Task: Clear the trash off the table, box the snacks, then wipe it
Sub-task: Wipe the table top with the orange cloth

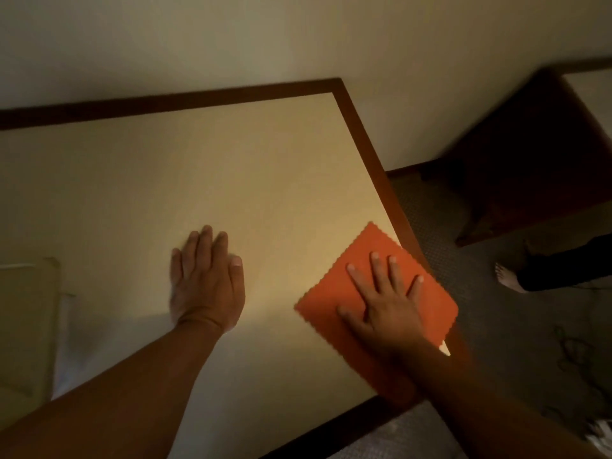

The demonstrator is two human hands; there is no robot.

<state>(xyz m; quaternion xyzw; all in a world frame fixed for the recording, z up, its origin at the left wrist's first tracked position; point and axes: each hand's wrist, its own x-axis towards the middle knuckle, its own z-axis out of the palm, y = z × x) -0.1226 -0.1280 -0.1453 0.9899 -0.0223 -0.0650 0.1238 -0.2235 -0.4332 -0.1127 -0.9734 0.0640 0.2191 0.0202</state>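
An orange cloth (pixel 334 293) with zigzag edges lies flat at the right edge of the cream table (pixel 198 167), its right part hanging over the dark wooden rim. My right hand (pixel 387 296) presses flat on the cloth with spread, straight fingers. My left hand (pixel 207 276) rests flat on the bare tabletop to the left of the cloth, fingers straight and together, apart from the cloth.
A pale box or carton (pixel 26 326) sits at the left edge of the view. A dark wooden chair (pixel 530 167) stands on the carpet to the right. Another person's bare foot (pixel 510 279) is on the floor at far right. A wall runs behind the table.
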